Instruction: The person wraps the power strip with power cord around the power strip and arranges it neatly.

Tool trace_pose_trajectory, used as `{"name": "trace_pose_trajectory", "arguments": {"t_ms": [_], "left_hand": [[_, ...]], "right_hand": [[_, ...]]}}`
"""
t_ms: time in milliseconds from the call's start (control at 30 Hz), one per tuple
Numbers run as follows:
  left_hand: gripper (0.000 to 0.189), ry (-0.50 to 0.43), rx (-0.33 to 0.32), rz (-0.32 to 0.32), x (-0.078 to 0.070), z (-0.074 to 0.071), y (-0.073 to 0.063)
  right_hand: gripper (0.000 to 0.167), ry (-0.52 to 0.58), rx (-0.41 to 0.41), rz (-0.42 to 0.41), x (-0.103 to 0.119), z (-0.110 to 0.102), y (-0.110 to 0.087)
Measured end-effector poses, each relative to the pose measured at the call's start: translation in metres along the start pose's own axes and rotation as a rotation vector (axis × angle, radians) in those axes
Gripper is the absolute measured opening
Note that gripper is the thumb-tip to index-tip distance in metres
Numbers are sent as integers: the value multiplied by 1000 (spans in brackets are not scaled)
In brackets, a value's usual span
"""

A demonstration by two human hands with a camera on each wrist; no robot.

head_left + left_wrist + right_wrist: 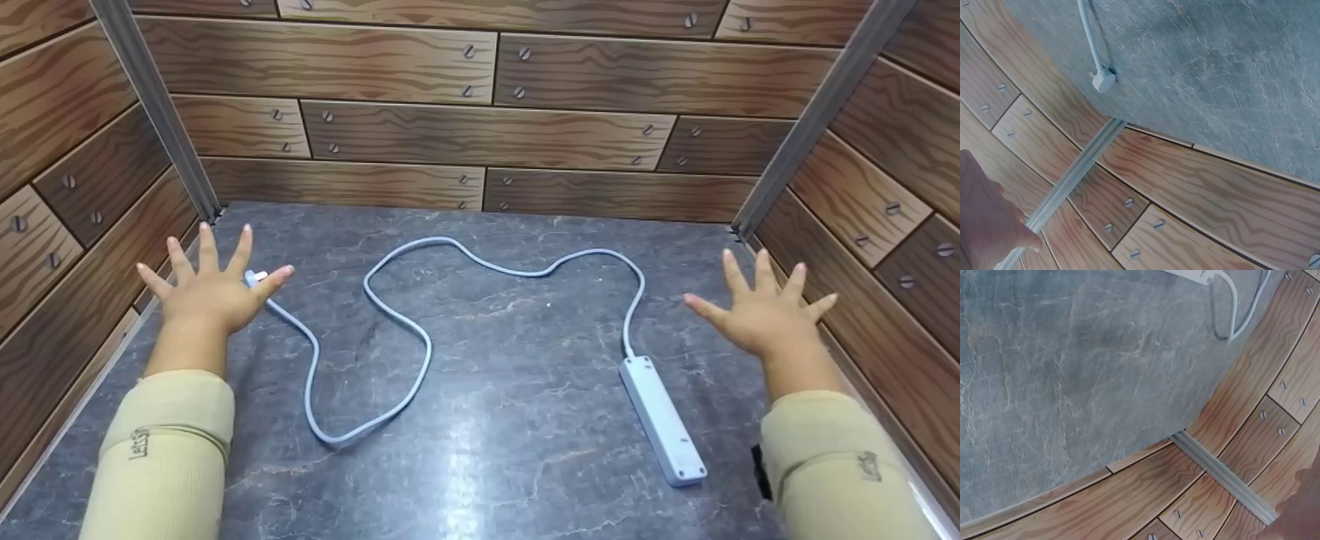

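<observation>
My left hand (210, 296) is held up with fingers spread, holding nothing. It partly overlaps the white plug (256, 277) in the head view; the left wrist view shows that plug (1104, 80) lying on the tabletop, apart from the hand. From the plug a pale cable (429, 345) winds in loose curves across to a white power strip (664, 420), which lies at a slant on the right side. Beyond the strip, further right, my right hand (769, 311) is also raised, its fingers fanned out and nothing in them. Part of the strip (1193, 274) shows at the top of the right wrist view.
The dark marbled tabletop (525, 360) is walled in by wood-patterned panels (480, 135) at the back and both sides. Grey metal posts (161, 105) stand in the two back corners. A bright light reflection lies on the front middle of the tabletop.
</observation>
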State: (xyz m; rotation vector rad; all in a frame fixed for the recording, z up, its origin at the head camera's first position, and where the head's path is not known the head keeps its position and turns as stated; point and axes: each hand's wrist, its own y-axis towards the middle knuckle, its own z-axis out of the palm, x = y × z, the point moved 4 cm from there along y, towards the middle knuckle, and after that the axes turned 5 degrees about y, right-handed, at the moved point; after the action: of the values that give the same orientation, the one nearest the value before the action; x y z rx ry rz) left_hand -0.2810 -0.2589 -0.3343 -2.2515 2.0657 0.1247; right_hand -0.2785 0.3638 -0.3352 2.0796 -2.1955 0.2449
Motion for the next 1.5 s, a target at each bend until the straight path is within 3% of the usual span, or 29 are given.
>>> {"name": "trace_pose_trajectory", "arguments": {"t_ms": [167,433,833,1133,1500], "left_hand": [[92,6,4,4,0,3,-1],[91,6,-7,13,-6,3,0],[91,0,-3,32,-11,12,2],[91,2,9,24,-7,15,2],[94,11,15,16,-6,18,5]], "right_hand": [[93,25,0,2,2,24,-2],[99,171,102,60,4,79,-4],[99,226,62,66,12,160,-19],[75,202,-15,57,18,166,-19],[69,203,34,47,15,147,-12]]}}
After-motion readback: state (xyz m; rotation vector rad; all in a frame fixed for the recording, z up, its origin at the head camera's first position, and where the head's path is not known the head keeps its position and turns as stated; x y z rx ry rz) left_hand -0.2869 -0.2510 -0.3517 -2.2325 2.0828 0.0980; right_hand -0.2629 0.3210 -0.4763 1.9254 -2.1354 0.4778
